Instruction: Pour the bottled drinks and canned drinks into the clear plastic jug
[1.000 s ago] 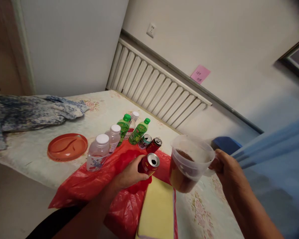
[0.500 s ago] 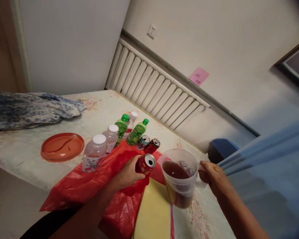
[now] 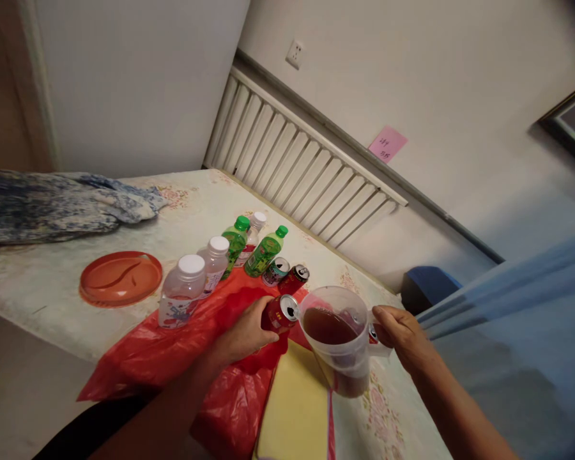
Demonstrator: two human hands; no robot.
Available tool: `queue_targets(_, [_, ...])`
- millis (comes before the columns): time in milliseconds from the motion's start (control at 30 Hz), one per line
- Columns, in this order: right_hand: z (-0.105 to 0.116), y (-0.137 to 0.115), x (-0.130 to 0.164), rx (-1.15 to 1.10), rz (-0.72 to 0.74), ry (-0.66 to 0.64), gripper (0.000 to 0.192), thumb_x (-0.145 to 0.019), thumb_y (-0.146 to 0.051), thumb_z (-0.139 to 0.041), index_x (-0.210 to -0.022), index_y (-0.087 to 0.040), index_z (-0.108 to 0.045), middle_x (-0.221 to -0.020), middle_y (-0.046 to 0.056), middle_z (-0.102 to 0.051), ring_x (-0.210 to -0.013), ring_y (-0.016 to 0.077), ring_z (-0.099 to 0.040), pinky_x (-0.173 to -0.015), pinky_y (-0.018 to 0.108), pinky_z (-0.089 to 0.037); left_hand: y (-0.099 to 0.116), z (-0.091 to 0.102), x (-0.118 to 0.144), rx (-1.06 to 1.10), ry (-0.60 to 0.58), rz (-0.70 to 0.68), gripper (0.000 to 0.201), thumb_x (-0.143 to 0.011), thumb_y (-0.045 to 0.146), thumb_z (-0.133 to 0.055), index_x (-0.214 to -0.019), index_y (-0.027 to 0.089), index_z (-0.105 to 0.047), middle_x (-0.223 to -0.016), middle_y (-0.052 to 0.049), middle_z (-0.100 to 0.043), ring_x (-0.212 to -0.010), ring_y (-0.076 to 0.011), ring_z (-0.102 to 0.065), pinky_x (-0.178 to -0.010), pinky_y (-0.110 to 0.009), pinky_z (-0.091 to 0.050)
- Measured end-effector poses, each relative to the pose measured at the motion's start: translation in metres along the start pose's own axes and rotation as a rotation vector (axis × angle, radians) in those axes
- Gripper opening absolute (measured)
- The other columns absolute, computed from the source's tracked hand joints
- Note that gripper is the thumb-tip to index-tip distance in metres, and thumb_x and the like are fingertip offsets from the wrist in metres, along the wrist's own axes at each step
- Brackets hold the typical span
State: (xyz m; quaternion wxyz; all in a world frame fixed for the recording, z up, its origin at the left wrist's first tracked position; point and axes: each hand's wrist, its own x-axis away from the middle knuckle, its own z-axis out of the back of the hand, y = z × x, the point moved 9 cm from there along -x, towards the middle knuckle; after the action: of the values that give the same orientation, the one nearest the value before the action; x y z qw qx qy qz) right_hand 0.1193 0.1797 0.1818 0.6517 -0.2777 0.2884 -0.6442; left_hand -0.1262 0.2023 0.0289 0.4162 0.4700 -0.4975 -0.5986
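My left hand point(image 3: 252, 329) is wrapped round a red drink can point(image 3: 278, 314), its opened top facing up and to the right. In my right hand point(image 3: 400, 332) is the handle of a clear plastic jug point(image 3: 336, 354), partly filled with brown liquid point(image 3: 329, 327). The jug tilts left, and its spout is right by the can's rim; I cannot tell whether they touch or whether liquid flows. Under the can spreads a red plastic bag point(image 3: 239, 390), and a yellow cloth-like sheet point(image 3: 297, 402) lies below the jug.
Behind the can stand a dark red can point(image 3: 294, 280), a teal can point(image 3: 276, 271), green bottles point(image 3: 264, 254) and clear white-capped bottles point(image 3: 182, 291). An orange lid point(image 3: 119, 279) lies at left, near a blue patterned cloth point(image 3: 71, 207). A radiator point(image 3: 301, 156) lines the wall.
The jug has moved left and tilted toward the red can, bringing its spout up to the can's rim. A red can now shows behind the jug's handle. My left hand stays nearly in place.
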Motion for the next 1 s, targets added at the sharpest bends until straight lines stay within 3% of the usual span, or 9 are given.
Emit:
queue_targets(367, [-0.001,-0.014,-0.003,0.108,0.012,-0.001,0.050,-0.077,-0.060,-0.055,-0.049,-0.022,-0.037,-0.045,-0.006,-0.032,-0.045,0.0085,-0.025,-0.045,0.024,-0.019,0.003,0.000,0.002,0.017,-0.006,0.004,0.061,-0.059,0.007,-0.065,-0.117,0.020,-0.053,-0.117,-0.006,-0.065,-0.107,-0.0241,-0.061,-0.091,-0.033,-0.048])
queue_targets(1000, [-0.001,-0.018,-0.003,0.154,0.034,-0.021,0.049,-0.080,-0.057,-0.053,-0.049,-0.021,-0.041,-0.046,-0.005,-0.036,-0.045,0.0088,-0.027,-0.045,0.024,-0.021,0.001,0.000,0.002,0.018,-0.010,0.001,0.061,-0.058,0.007,-0.064,-0.117,0.020,-0.053,-0.116,-0.007,-0.064,-0.105,-0.0242,-0.060,-0.089,-0.033,-0.047])
